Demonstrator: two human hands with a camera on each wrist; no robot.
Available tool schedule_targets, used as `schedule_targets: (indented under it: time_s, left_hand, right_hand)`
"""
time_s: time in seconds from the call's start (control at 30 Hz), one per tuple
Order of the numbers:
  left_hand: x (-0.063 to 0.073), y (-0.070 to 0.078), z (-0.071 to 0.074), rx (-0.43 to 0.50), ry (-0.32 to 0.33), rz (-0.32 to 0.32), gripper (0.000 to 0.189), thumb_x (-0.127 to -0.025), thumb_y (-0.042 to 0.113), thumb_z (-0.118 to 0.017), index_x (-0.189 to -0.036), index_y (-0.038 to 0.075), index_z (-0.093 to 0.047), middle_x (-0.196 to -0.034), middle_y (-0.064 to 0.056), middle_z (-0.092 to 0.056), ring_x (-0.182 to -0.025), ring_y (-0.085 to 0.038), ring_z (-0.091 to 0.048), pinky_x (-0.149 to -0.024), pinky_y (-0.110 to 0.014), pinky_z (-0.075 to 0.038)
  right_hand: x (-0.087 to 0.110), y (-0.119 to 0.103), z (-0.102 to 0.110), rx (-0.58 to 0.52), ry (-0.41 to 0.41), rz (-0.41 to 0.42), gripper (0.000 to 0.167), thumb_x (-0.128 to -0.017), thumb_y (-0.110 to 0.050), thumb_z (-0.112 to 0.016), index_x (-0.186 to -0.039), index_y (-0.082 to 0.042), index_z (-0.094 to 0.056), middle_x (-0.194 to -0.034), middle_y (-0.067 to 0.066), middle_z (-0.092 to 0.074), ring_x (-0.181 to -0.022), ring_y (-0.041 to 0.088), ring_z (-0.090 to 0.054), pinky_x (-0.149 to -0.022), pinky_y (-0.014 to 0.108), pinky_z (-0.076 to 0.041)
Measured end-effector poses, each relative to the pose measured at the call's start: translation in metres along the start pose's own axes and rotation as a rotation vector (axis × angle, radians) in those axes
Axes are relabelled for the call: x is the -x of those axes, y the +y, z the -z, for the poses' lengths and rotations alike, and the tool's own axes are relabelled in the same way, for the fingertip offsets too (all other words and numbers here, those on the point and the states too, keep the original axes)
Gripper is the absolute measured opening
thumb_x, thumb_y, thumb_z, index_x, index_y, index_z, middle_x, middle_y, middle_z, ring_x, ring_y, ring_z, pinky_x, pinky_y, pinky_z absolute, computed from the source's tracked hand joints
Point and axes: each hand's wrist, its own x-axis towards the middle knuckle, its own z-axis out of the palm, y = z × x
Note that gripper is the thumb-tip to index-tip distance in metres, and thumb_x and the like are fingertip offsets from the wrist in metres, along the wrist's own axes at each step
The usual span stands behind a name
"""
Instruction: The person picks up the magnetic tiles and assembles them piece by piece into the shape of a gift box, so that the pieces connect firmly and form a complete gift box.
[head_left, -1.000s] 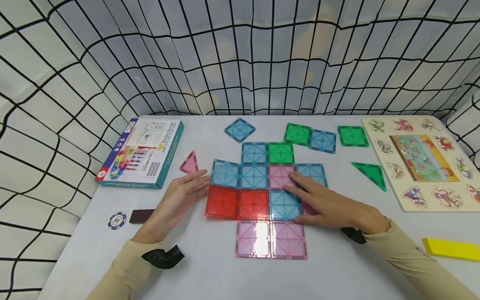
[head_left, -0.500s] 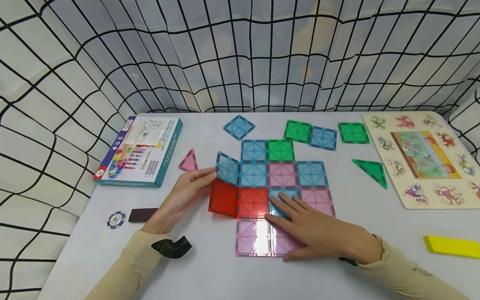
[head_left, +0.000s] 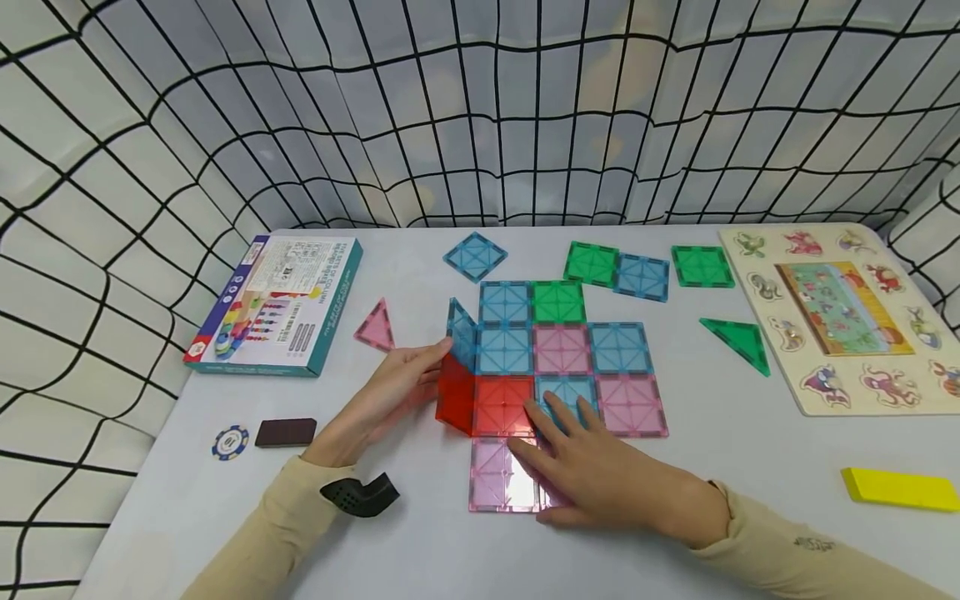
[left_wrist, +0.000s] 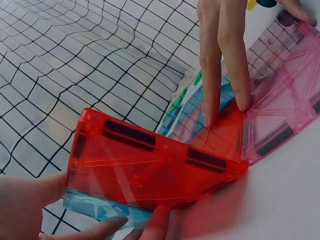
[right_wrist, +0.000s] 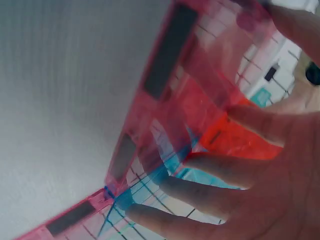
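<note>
My left hand (head_left: 386, 396) pinches the outer edges of a blue magnetic tile (head_left: 462, 332) and a red magnetic tile (head_left: 455, 398), which stand steeply tilted at the left side of a flat layout of square tiles. In the left wrist view, the thumb meets the raised red tile's (left_wrist: 135, 170) edge while fingers lie on its outer side. My right hand (head_left: 603, 475) rests with spread fingers on the layout, over a blue tile (head_left: 555, 387), the flat red tile (head_left: 504, 406) and a pink tile it partly hides. A second pink tile (head_left: 501, 479) lies beside it.
Loose tiles lie behind: a blue one (head_left: 475, 257), green ones (head_left: 702, 267) and a pink triangle (head_left: 375, 325). A green triangle (head_left: 738, 343) is near the animal puzzle board (head_left: 817, 392). A box (head_left: 285, 300), chip (head_left: 230, 442), dark block (head_left: 286, 432) and yellow block (head_left: 900, 489) flank the layout.
The left hand has taken hold of the left blue and red tiles and tilted them up and inward. The right hand has slid left and nearer onto the flat tiles.
</note>
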Motion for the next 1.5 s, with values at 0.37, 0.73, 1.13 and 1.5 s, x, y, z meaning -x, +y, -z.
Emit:
schedule_targets:
  time_s: [0.37, 0.73, 1.13, 1.5]
  left_hand:
    - [-0.001, -0.002, -0.002, -0.035, -0.040, -0.022, 0.061, -0.111, 0.041, -0.050, -0.150, -0.005, -0.049, -0.146, -0.018, -0.053, -0.126, -0.028, -0.053, -0.100, -0.030, -0.051]
    - [-0.004, 0.011, -0.020, -0.207, 0.019, -0.002, 0.061, -0.108, 0.045, -0.051, -0.148, -0.002, -0.048, -0.140, -0.019, -0.058, -0.126, -0.034, -0.060, -0.103, -0.042, -0.055]
    - [-0.002, 0.013, -0.021, -0.286, 0.002, -0.029, 0.061, -0.109, 0.045, -0.047, -0.148, -0.002, -0.048, -0.139, -0.019, -0.059, -0.125, -0.034, -0.061, -0.099, -0.042, -0.057]
    - [0.002, 0.014, -0.018, -0.340, -0.052, -0.013, 0.067, -0.110, 0.047, -0.044, -0.151, -0.006, -0.045, -0.140, -0.022, -0.060, -0.123, -0.035, -0.063, -0.102, -0.043, -0.056]
  right_hand:
    - [0.003, 0.002, 0.020, 0.165, 0.305, 0.222, 0.032, -0.098, -0.032, -0.073, -0.124, -0.013, -0.071, -0.092, -0.002, -0.074, -0.074, 0.012, -0.070, -0.049, 0.011, -0.041]
    - [-0.011, 0.023, 0.039, 0.088, 0.387, 0.149, 0.017, -0.095, -0.022, -0.078, -0.085, -0.014, -0.066, -0.065, -0.007, -0.059, -0.057, 0.007, -0.055, -0.048, 0.015, -0.028]
    - [0.023, 0.058, 0.065, -0.167, 0.360, -0.150, 0.030, -0.106, -0.031, -0.063, -0.126, -0.011, -0.074, -0.122, 0.006, -0.074, -0.115, 0.027, -0.070, -0.094, 0.050, -0.059]
    - [0.066, 0.125, 0.026, -0.511, 0.292, -0.486, 0.051, -0.111, -0.030, -0.053, -0.149, 0.004, -0.050, -0.149, 0.028, -0.053, -0.135, 0.048, -0.050, -0.105, 0.066, -0.045]
